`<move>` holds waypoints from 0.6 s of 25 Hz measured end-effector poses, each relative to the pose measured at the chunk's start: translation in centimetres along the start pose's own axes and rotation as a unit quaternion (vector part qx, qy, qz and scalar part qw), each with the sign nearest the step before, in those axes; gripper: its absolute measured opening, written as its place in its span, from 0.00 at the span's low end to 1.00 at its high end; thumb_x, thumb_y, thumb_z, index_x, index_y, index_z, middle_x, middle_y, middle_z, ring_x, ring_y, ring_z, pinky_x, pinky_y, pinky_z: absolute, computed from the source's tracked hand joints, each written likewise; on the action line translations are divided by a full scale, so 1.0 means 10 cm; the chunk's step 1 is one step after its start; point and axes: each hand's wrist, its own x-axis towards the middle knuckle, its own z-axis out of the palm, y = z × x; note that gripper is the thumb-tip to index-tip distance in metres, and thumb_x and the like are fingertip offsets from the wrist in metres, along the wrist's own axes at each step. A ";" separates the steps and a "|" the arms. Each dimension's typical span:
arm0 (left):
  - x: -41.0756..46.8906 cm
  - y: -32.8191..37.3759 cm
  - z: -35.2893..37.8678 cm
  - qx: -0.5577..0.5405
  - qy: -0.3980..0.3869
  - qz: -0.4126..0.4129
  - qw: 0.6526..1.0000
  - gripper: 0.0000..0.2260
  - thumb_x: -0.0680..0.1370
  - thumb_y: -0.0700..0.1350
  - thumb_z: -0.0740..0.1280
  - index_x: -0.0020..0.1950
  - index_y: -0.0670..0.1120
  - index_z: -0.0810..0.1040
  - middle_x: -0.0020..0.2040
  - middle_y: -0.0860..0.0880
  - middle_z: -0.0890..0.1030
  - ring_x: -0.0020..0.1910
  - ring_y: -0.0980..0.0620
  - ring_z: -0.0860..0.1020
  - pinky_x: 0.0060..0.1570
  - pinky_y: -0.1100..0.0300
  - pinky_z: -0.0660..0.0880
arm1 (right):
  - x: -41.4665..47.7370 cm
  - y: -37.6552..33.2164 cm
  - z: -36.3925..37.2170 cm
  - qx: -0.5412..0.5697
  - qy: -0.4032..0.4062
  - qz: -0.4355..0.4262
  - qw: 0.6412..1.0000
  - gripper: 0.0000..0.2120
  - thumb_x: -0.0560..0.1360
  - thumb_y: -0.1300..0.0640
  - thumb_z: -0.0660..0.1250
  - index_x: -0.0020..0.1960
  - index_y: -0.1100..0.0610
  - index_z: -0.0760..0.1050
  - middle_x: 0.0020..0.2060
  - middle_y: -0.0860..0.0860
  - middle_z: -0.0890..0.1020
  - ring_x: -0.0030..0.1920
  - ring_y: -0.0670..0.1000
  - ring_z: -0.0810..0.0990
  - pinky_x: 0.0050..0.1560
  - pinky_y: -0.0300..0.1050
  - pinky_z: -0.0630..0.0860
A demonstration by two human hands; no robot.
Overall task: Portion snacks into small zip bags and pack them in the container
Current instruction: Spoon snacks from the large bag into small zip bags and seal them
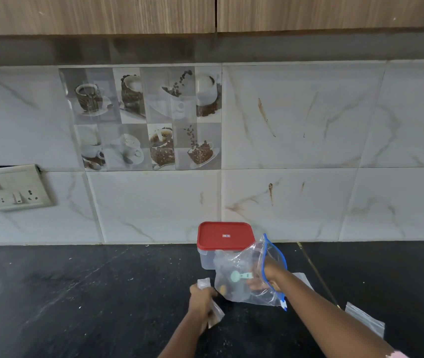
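Your left hand (201, 301) is closed round a small zip bag (214, 316). The bag is crumpled in the fist and held low over the desk (76, 293), just to the left of the large zip bag (244, 293); this position makes the transfer path short. Your right hand (266, 276) is inside the large zip bag, entered through its blue-zippered mouth. Its fingers appear curled round the handle of a pale green scoop (238, 275), though the plastic blurs the grip. The wrist props the mouth open, so the large zip bag needs no second hand. The snacks (223, 289) lie at the bottom of that bag, beyond and to the left of the scoop bowl, which is why the reach goes deep. The container (205, 259) stands just beyond both hands, directly behind the large zip bag, with its red lid (225, 236) on. Expect to remove the lid before any packing. Spare small bags (363, 317) lie flat on the desk to the right of your right forearm, ready for later portions. The small zip bag does not look opened; open its mouth before the scoop comes out, or the snacks may spill.
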 end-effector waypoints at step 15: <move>0.14 0.12 0.42 0.094 0.006 0.086 0.992 0.18 0.73 0.36 0.64 0.59 0.47 0.64 0.46 0.48 0.76 0.44 0.49 0.76 0.39 0.58 0.73 | 0.00 0.28 -0.17 -0.003 -0.006 0.017 1.000 0.15 0.76 0.72 0.54 0.38 0.58 0.69 0.31 0.55 0.72 0.27 0.50 0.74 0.22 0.39 0.72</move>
